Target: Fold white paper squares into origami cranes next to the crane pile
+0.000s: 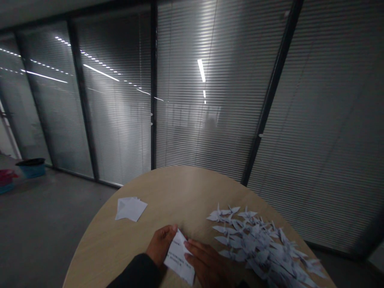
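A folded white paper (pixel 179 256) with printed lines of text lies at a slant near the table's front. My left hand (pixel 162 245) is closed on its left edge, thumb and fingertips near the top corner. At the right edge, the fingers of my right hand (pixel 205 260) rest close together over the paper and hold it; the thumb is hidden. To the right of my hands spreads a heap of folded paper cranes (pixel 261 244). Several loose white paper squares (pixel 131 209) lie stacked unevenly at the table's left side.
The round wooden table (pixel 183 180) stands close to a glass partition (pixel 207 88) with blinds and dark frames. On the grey floor at far left are a blue bin (pixel 32 170) with a black liner and a pink-and-blue one (pixel 6 180).
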Motion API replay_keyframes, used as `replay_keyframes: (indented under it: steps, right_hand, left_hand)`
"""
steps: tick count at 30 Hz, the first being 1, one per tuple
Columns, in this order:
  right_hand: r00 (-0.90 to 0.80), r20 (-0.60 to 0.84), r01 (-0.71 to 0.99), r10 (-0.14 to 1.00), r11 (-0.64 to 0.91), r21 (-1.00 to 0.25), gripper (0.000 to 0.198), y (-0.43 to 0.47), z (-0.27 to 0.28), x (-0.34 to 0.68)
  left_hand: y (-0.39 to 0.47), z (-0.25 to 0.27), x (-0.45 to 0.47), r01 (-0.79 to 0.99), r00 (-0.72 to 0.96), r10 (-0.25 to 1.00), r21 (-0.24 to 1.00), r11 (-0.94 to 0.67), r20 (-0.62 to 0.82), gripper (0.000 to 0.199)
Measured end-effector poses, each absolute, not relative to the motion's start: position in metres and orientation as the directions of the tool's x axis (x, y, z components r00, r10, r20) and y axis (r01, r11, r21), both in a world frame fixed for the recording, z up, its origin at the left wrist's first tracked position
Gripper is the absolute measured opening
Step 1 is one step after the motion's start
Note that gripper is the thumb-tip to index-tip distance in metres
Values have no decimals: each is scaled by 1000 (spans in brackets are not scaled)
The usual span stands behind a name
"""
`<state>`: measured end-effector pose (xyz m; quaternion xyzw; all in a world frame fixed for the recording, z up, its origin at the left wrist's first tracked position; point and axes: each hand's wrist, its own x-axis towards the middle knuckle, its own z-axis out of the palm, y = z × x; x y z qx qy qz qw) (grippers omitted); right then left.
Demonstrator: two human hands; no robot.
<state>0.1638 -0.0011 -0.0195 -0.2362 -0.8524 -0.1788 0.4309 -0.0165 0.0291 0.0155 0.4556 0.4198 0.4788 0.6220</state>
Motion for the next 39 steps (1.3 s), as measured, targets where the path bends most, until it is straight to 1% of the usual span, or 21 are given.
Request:
replay_keyframes:
  steps: [4,7,10,15,17,19,20,22,24,25,26,27,28,30,33,39]
  right_hand:
    - [-501,826,554,257,829,78,22,-1,-19,164]
    - [-510,828,559,231,821,115,20,-3,-12,164]
    - [-515,826,581,231,802,138,20,-4,-8,163]
    - [-530,797,570,289,818,82,25,-5,-9,160]
    - [-503,808,575,308,817,47,27,-6,-9,160]
    - [-421,829,605,368,795,-45,28,-7,-10,160]
    - [-366,823,628,434,768,-126,27,-8,-10,161]
    - [-238,740,657,629,665,-355,27,-7,-11,162]
    - [-114,556,616,823,498,-610,33,-6,-13,161]
    - [-73,440,566,895,400,-721,37,-5,-14,160]
    - [-59,330,506,942,313,-804,42,-5,-16,158]
    - [-62,241,452,968,243,-858,45,-4,-17,157]
    - [-83,178,413,981,196,-889,47,-3,-19,155]
    - [-122,110,379,986,149,-913,47,-1,-22,153]
    - [-123,51,407,991,98,-908,45,1,-22,152]
    - [-119,25,467,993,79,-881,42,1,-17,154]
  left_hand:
    - [29,16,-15,-238,195,975,960,150,-104,54]
    - [30,14,-13,-264,187,975,950,166,-118,49]
    - [29,13,-12,-277,180,977,947,165,-118,48]
    - [28,17,-12,-291,161,982,946,145,-101,49]
    - [27,19,-12,-290,151,984,948,132,-90,49]
    - [27,19,-11,-284,137,988,952,113,-76,48]
    - [26,19,-10,-279,133,989,955,100,-64,48]
    - [25,19,-8,-276,135,990,959,70,-33,46]
    - [23,20,-5,-278,153,988,960,46,-3,44]
    - [22,20,-4,-274,166,986,961,39,7,43]
    - [21,20,-3,-267,179,984,963,38,11,43]
    - [20,20,-3,-258,192,981,965,41,10,43]
    - [19,21,-2,-246,205,979,968,48,4,43]
    - [18,21,-1,-229,220,975,971,65,-13,44]
    - [16,22,0,-216,224,974,973,80,-30,46]
    - [14,25,0,-216,197,979,972,92,-49,47]
